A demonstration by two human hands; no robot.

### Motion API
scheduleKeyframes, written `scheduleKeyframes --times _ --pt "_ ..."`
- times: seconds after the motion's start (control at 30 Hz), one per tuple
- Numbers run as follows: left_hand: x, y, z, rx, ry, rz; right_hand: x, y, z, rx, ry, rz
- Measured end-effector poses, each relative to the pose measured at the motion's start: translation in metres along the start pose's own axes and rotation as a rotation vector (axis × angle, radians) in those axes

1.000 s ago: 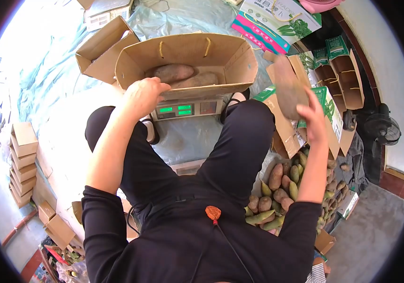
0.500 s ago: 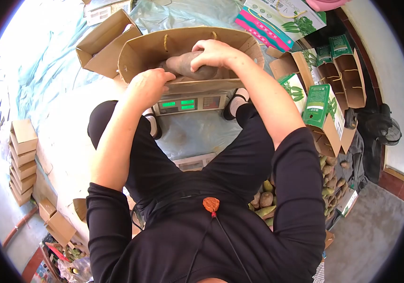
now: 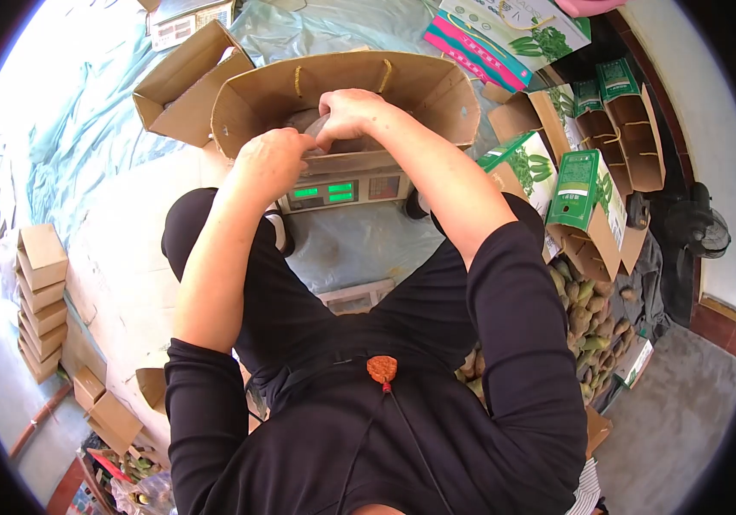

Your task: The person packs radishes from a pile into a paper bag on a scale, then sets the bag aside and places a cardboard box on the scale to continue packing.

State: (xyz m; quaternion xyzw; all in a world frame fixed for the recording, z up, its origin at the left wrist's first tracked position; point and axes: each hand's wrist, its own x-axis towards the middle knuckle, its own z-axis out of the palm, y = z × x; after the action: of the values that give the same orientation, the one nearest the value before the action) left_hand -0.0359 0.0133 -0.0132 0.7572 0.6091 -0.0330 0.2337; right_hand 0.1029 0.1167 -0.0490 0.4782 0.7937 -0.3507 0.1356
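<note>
An upright cardboard box (image 3: 432, 107) with yellow cord handles stands on a digital scale (image 3: 323, 196) with lit green displays. My right hand (image 3: 349, 116) reaches into it, fingers curled round a thick grey-brown root vegetable (image 3: 316, 127), mostly hidden by the hand. My left hand (image 3: 272, 161) is bent over the box's near rim, thumb outside and fingers inside, close to the right fingertips. The rest of the box's contents is largely hidden behind the hands and front wall.
Another open carton (image 3: 183, 86) adjoins the box at left. Green-and-white printed cartons (image 3: 587, 193) stand at right, near a heap of root vegetables (image 3: 591, 318) and a black fan (image 3: 699, 227). Stacked small boxes (image 3: 42, 292) stand far left.
My right hand has moved left and deeper into the box with the root vegetable, which is now mostly out of sight. My left hand has stayed at the near rim.
</note>
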Motion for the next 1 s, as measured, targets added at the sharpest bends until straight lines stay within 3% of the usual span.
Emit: scheduleKeyframes --times 0.1,0.3,0.43,0.53,0.63,0.7,0.73,0.8,0.9,1.0 --pt "0.002 -0.003 0.002 0.036 0.027 0.009 0.005 0.002 0.002 -0.055 -0.019 -0.01" --pt "0.005 -0.008 0.007 -0.013 0.065 0.023 0.039 0.028 0.036 0.207 0.032 -0.172" --pt "0.004 -0.006 0.005 0.017 -0.009 -0.001 0.011 0.032 0.006 0.199 0.107 -0.303" --pt "0.007 -0.013 0.009 0.014 0.037 0.026 -0.042 0.051 -0.032 0.443 0.208 -0.441" --pt "0.01 -0.02 0.014 -0.042 0.021 0.072 -0.13 0.077 -0.067 0.624 0.335 -0.364" --pt "0.012 -0.016 0.014 -0.069 -0.001 0.047 -0.179 0.112 -0.063 0.742 0.53 -0.297" --pt "0.009 -0.009 0.009 -0.057 0.004 0.018 -0.217 0.115 -0.06 0.865 0.558 -0.155" --pt "0.01 -0.009 0.011 -0.053 0.007 0.023 -0.238 0.18 -0.022 0.933 0.656 -0.039" --pt "0.018 -0.023 0.022 -0.041 -0.015 0.049 -0.281 0.25 0.061 0.776 0.739 0.357" --pt "0.022 -0.026 0.023 0.009 -0.013 0.084 -0.306 0.318 0.191 0.689 0.753 0.561"
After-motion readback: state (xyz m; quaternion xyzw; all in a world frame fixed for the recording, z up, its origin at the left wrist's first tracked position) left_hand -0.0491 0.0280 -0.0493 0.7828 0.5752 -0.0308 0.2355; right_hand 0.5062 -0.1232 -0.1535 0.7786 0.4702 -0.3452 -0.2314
